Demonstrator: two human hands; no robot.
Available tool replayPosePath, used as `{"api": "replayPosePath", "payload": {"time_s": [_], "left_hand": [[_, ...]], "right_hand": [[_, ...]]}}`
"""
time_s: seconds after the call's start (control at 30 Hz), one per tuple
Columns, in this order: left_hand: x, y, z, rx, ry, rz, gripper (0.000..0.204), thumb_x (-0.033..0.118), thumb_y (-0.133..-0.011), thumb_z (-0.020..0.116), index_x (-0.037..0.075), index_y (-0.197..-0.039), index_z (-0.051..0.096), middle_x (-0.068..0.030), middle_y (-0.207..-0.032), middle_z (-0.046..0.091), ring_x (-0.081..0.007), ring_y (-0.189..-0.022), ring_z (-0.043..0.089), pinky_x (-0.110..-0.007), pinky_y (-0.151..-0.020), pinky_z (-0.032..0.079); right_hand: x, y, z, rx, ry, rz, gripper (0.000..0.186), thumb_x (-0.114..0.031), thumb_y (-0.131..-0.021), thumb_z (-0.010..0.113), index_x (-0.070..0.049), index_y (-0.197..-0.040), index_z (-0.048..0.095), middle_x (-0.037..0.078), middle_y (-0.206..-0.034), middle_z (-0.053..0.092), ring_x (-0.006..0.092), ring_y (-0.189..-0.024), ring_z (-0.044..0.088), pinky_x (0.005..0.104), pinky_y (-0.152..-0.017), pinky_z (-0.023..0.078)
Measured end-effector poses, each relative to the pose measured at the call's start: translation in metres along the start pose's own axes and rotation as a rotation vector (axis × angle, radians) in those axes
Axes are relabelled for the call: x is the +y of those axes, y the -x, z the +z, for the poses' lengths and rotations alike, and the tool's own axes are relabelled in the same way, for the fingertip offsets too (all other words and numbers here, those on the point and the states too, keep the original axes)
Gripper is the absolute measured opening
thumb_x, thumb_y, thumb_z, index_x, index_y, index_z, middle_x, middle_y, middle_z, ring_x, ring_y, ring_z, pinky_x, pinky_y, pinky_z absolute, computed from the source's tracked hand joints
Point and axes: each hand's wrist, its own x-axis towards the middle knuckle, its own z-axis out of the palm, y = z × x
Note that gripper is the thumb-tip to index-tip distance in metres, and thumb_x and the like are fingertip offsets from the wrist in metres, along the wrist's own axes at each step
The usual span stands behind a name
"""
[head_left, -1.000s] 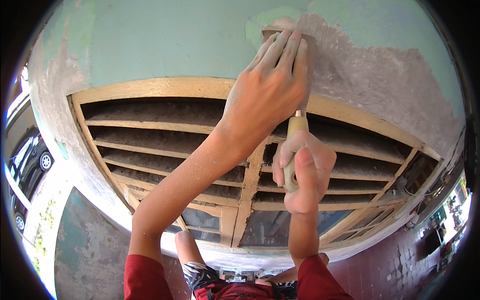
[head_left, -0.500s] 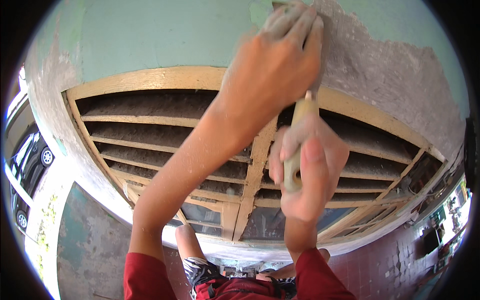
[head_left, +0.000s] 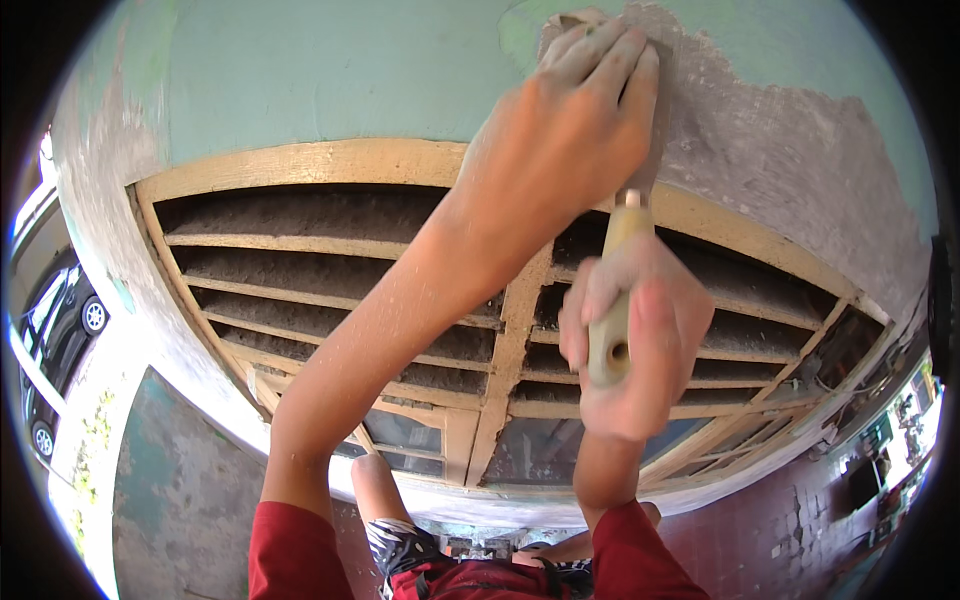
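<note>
A scraper (head_left: 629,225) with a pale handle and a flat grey blade points up at the wall, its blade against the surface. My right hand (head_left: 655,335) is closed round the handle, with the hole in the handle's butt showing. Over the blade lies my left hand (head_left: 570,135), fingers stretched and dusty, pressing on it; its thumb is hidden. Green paint (head_left: 320,85) covers the wall to the left, and rough grey scraped plaster (head_left: 780,150) shows to the right. A curled flake of paint (head_left: 578,18) sits by the fingertips at the blade's far end.
Below the scraped patch is a cream wooden frame (head_left: 310,158) with dusty louvre slats (head_left: 290,244) and glass panes (head_left: 540,448) under them. A dark car (head_left: 62,350) stands outside at the far left. Red floor tiles (head_left: 730,530) show at the lower right.
Both hands and the scraper have shifted a little right and slightly down along the wall. The paint flake at the blade's end shows more fully. The grip is unchanged.
</note>
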Motion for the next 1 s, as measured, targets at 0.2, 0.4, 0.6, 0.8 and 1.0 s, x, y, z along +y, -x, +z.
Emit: {"api": "replayPosePath", "payload": {"time_s": [0.2,0.4,0.6,0.8,1.0], "left_hand": [[0.006,-0.008,-0.009,-0.028,0.111,-0.074,0.026,0.007,-0.074,0.068,-0.006,-0.097,0.067,-0.0184,-0.107,0.072,-0.0289,-0.109,0.07,-0.035,-0.1,0.054],[-0.003,-0.02,-0.022,-0.247,0.199,0.007,0.042,0.0,-0.084,0.061,-0.019,-0.121,0.057,-0.0331,-0.126,0.063,-0.0384,-0.125,0.062,-0.044,-0.108,0.05],[0.001,-0.027,-0.016,-0.212,0.238,-0.02,0.042,0.0,-0.084,0.061,-0.018,-0.122,0.057,-0.0322,-0.127,0.063,-0.0385,-0.124,0.063,-0.043,-0.109,0.049],[0.014,-0.014,-0.009,-0.213,0.119,-0.076,0.026,0.006,-0.076,0.066,-0.006,-0.098,0.067,-0.0194,-0.108,0.071,-0.0289,-0.11,0.069,-0.035,-0.101,0.054],[0.0,-0.014,0.005,-0.023,0.13,0.006,0.026,0.006,-0.077,0.065,-0.006,-0.101,0.067,-0.0179,-0.108,0.071,-0.0282,-0.109,0.069,-0.035,-0.098,0.055]], "right_hand": [[-0.01,0.001,0.001,-0.019,-0.004,0.012,0.044,-0.038,-0.101,0.042,-0.003,-0.074,0.046,0.002,-0.061,0.039,0.0101,-0.043,0.04,0.024,-0.04,0.031],[-0.007,-0.008,-0.003,-0.004,-0.028,-0.024,0.047,-0.042,-0.101,0.041,-0.004,-0.074,0.046,0.003,-0.065,0.04,0.01,-0.043,0.04,0.0243,-0.039,0.032],[-0.01,-0.008,-0.009,-0.009,-0.047,-0.035,0.047,-0.04,-0.102,0.04,-0.003,-0.074,0.046,0.004,-0.067,0.041,0.0101,-0.042,0.039,0.0238,-0.039,0.031],[-0.013,-0.002,-0.006,0.015,-0.013,-0.003,0.047,-0.041,-0.102,0.041,-0.003,-0.074,0.046,0.003,-0.057,0.039,0.0094,-0.041,0.038,0.0231,-0.04,0.03],[-0.011,-0.009,0.001,0.052,-0.047,0.006,0.043,-0.036,-0.099,0.048,-0.005,-0.07,0.045,0.003,-0.058,0.041,0.0096,-0.043,0.04,0.0224,-0.04,0.027]]}}
